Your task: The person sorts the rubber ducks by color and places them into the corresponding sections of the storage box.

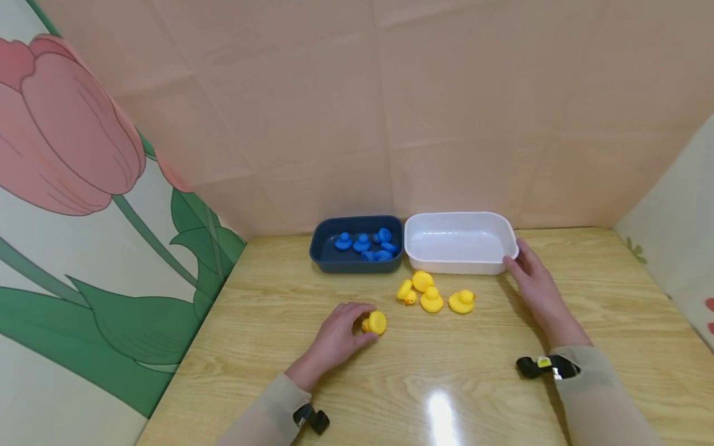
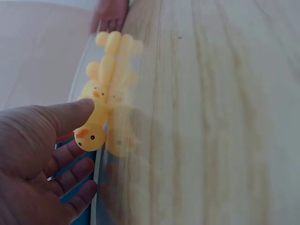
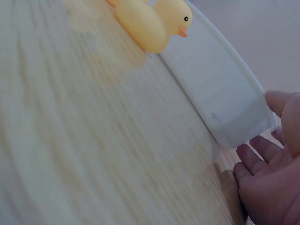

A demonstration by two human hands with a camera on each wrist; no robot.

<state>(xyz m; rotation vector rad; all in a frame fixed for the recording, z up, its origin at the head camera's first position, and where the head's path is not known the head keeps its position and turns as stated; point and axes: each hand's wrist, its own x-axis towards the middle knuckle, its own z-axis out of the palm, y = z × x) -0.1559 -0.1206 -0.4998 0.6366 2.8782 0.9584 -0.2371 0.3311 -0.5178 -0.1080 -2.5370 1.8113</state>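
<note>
In the head view my left hand [image 1: 337, 337] pinches a yellow rubber duck [image 1: 377, 323] tipped over on the table, its flat base turned outward. The left wrist view shows the thumb against this duck's body [image 2: 90, 136], the other fingers loosely bent. My right hand [image 1: 534, 275] holds the right end of a white container [image 1: 457, 267], thumb at the rim and fingers around the outer corner. Several more yellow ducks [image 1: 432, 300] lie in front of the containers, some upright, some tipped.
A dark blue container [image 1: 357, 267] holding several blue ducks [image 1: 362, 242] stands left of the white one, close to the paper-covered back wall [image 1: 385, 124]. Wooden tabletop [image 1: 446, 359] spreads in front. A wall with a tulip picture [image 1: 83, 130] borders the left side.
</note>
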